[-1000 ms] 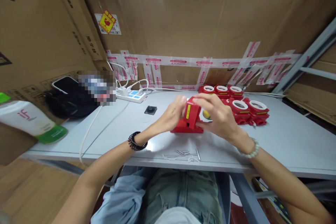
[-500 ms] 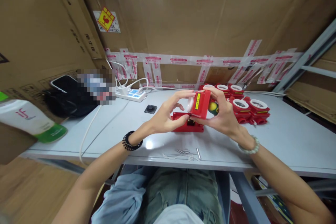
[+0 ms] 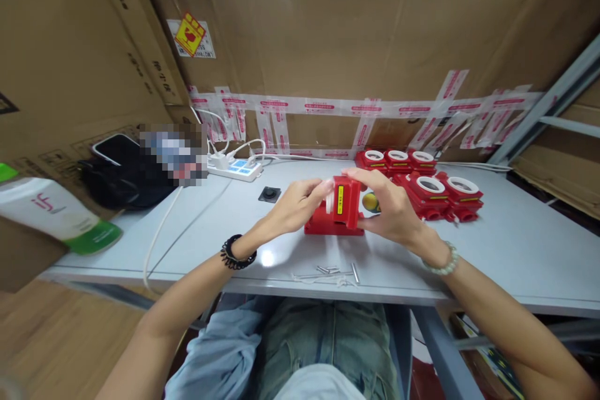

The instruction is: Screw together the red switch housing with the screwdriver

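Both hands, left hand [image 3: 295, 206] and right hand [image 3: 391, 212], pinch the red box [image 3: 345, 202]. Half a second ago it was lifted; now it's lowered onto the red base [image 3: 323, 225] on the worktop [image 3: 515, 250].

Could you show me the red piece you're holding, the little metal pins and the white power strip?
red piece [image 3: 347, 203], head view, its labelled face.
metal pins [image 3: 335, 272], head view, middle of the bunch.
power strip [image 3: 235, 168], head view, its top.
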`<control>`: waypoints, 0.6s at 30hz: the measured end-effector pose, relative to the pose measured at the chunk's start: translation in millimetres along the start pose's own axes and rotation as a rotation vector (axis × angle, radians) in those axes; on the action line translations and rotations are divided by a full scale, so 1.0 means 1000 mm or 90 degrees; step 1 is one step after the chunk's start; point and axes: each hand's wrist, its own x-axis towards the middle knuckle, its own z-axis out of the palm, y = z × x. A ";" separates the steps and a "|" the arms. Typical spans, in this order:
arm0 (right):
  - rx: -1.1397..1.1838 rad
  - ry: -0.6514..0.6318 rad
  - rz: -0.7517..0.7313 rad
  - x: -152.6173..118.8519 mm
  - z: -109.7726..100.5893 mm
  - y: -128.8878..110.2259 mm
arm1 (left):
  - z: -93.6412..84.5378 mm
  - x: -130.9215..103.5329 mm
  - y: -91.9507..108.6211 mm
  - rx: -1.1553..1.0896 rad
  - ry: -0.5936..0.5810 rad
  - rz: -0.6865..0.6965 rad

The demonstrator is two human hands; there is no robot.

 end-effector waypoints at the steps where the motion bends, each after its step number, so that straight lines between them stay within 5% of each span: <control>1: -0.001 -0.002 -0.009 0.000 0.001 0.000 | 0.000 0.000 -0.001 0.016 -0.002 -0.010; 3: 0.003 0.006 0.004 0.000 0.001 0.000 | -0.002 0.000 -0.003 0.022 0.026 0.011; 6: 0.009 0.027 0.045 -0.001 0.000 0.001 | -0.005 -0.002 -0.003 -0.001 0.062 0.177; 10: 0.035 0.043 0.074 -0.002 -0.003 0.003 | -0.006 -0.003 -0.002 0.006 -0.006 0.370; 18: 0.102 0.028 0.108 -0.004 -0.002 0.005 | -0.012 0.001 -0.007 -0.011 0.006 0.334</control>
